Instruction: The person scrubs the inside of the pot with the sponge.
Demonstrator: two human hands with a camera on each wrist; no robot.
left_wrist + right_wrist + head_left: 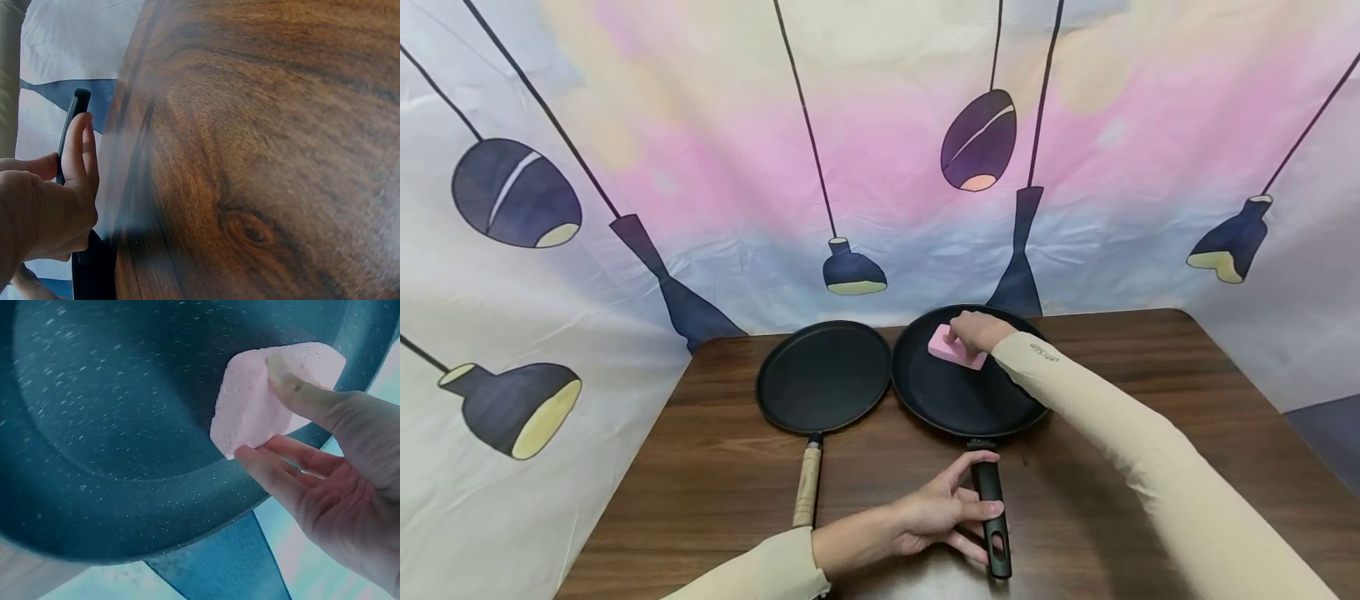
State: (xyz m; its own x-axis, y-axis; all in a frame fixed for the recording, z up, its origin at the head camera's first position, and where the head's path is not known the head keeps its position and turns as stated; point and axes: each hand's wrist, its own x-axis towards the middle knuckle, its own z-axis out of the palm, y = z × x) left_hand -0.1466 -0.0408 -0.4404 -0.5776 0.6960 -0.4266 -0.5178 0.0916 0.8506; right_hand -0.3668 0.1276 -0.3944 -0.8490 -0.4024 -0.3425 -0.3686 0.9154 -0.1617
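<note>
A pink sponge (250, 403) is pinched between the thumb and fingers of my right hand (976, 331). It lies against the inner surface of a black frying pan (955, 408), toward the pan's far side. In the right wrist view, pale specks dot the dark pan surface around the sponge. My left hand (928, 512) grips the pan's black handle (990, 492), thumb on top and other fingers beneath or along the side. The left wrist view shows that handle standing between the thumb and fingers.
Left of the frying pan, touching or nearly touching its rim, lies a flat black pan (823, 375) with a light wooden handle (807, 487). Both rest on a brown wooden table (700, 467). A printed cloth (895, 167) with lamp drawings hangs behind.
</note>
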